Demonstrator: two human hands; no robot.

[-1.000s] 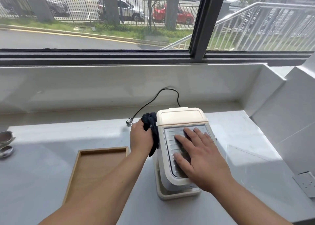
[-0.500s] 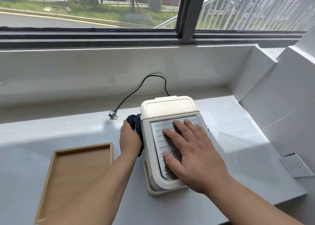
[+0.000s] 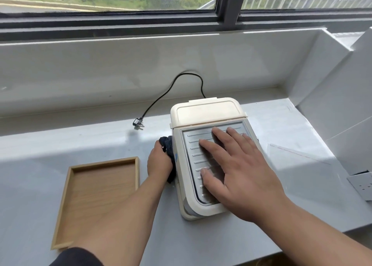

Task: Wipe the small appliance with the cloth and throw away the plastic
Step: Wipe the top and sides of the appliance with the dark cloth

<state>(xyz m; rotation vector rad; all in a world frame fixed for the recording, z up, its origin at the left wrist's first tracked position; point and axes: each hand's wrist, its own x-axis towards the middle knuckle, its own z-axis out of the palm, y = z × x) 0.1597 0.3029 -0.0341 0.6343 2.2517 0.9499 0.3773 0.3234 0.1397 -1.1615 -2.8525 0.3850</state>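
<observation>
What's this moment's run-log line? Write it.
left hand: grips dark cloth against appliance side; right hand: flat on ridged panel; plastic sheet: on counter

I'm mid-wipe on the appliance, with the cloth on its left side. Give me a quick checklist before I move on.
1. Grip: left hand holds cloth against the left side of the appliance: ok.
2. Steadying: right hand lies flat on the ribbed top: ok.
3. Power: plug lies loose on the counter, not in a socket: ok.
4. Disposal: plastic not yet thrown away; the clear sheet lies right of the appliance: not ok.
5. Other sides wiped clean: cannot tell.
</observation>
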